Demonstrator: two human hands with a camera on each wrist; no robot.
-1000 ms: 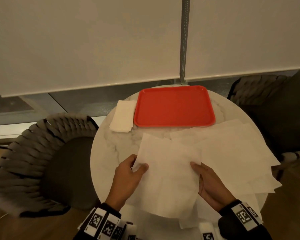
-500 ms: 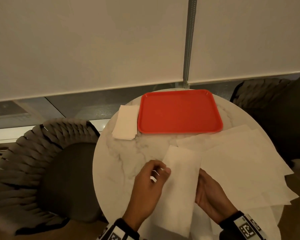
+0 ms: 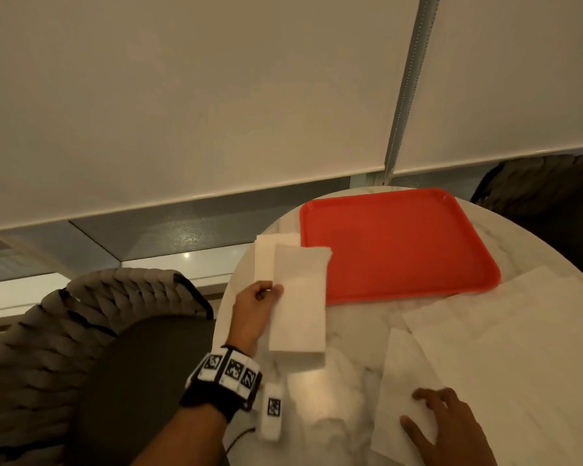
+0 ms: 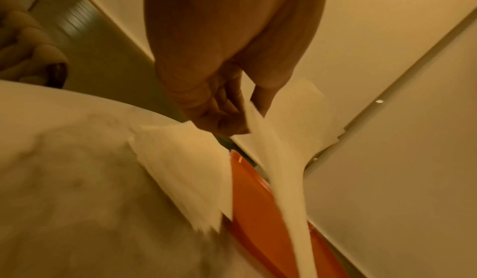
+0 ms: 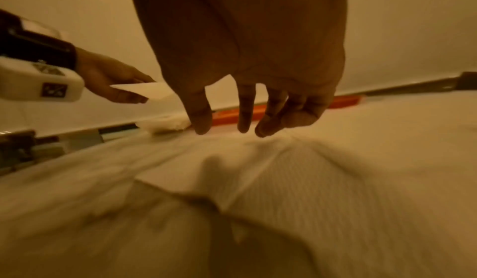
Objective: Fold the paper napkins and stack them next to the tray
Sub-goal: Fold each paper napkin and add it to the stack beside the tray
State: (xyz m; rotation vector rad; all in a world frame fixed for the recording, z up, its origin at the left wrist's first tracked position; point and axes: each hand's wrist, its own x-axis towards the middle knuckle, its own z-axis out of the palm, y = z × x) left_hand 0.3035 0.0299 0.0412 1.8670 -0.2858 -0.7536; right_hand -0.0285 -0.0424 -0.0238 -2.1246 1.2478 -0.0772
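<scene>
My left hand (image 3: 266, 292) pinches the left edge of a folded white napkin (image 3: 298, 301) and holds it in the air, over the stack of folded napkins (image 3: 265, 252) left of the red tray (image 3: 394, 243). In the left wrist view the held napkin (image 4: 281, 172) hangs edge-on above the stack (image 4: 180, 166) and the tray (image 4: 253, 204). My right hand (image 3: 431, 415) lies with relaxed fingers on an unfolded napkin (image 3: 404, 381) at the table's near right. The right wrist view shows its fingertips (image 5: 242, 123) touching that napkin (image 5: 258, 176).
Several more unfolded napkins (image 3: 505, 334) overlap on the right of the round marble table (image 3: 344, 375). A woven dark chair (image 3: 88, 334) stands to the left and another dark chair (image 3: 552, 196) at the far right. Window blinds (image 3: 216, 95) hang behind the table.
The napkin went from unfolded to folded between both hands. My left hand has carried it up and left toward the stack. My right hand let go and dropped onto another unfolded napkin.
</scene>
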